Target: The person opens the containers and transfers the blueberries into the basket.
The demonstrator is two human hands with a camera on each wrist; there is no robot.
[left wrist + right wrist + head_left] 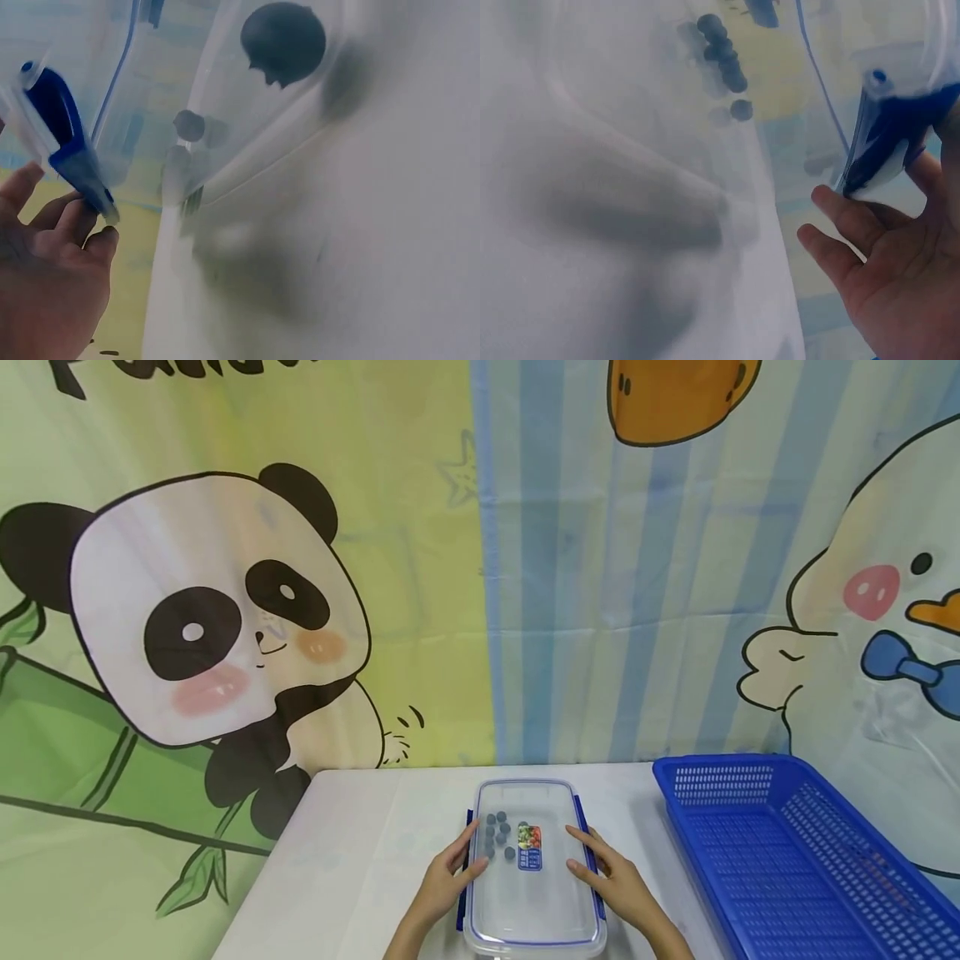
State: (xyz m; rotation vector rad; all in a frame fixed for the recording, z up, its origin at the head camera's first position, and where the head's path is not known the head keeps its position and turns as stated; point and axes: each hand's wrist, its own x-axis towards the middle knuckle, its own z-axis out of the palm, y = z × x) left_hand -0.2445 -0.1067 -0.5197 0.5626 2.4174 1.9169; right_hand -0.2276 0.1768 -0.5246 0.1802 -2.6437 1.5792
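A clear plastic food container (540,910) with a blue-lined lid sits on the white table. Through the lid show several small grey-blue balls (501,828), mostly gathered at its left. My left hand (441,878) grips the left edge, thumb on the lid and fingers at the side. In the left wrist view, its fingertips touch a blue locking clip (71,161) that is swung outward. On the opposite edge, my right hand (621,878) holds the container likewise. Its fingers are at the right blue clip (889,139), also angled away from the wall in the right wrist view.
A blue perforated plastic basket (772,852) stands on the right of the table. The white tabletop (360,860) stretches to the left of the container. Behind the table hangs a cartoon-printed curtain (570,610). A colourful label (529,847) is on the lid.
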